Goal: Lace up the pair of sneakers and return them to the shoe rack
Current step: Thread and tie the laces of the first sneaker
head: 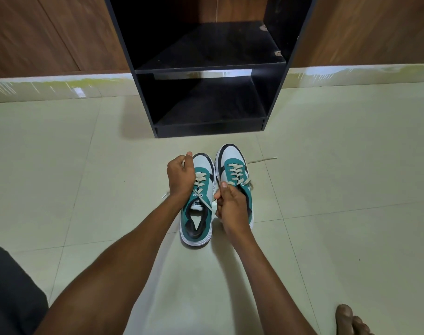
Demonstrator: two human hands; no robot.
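Readable text: one label.
I make out "PUMA", upside down, on the tongue label [198,204] of the left sneaker [198,201].

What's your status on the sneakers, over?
Left hand and right hand both pinching laces. Sneakers side by side on floor, laces untied. Shoe rack ahead, nothing blocking.

I see even, soft indoor light on the pale floor [339,165], with a faint shadow left of the dark shoe rack [206,68] beyond my hands. Its shelves are nearly black inside. Wide-angle bending curves the skirting [49,87] at the edges; focus stays sharp throughout.
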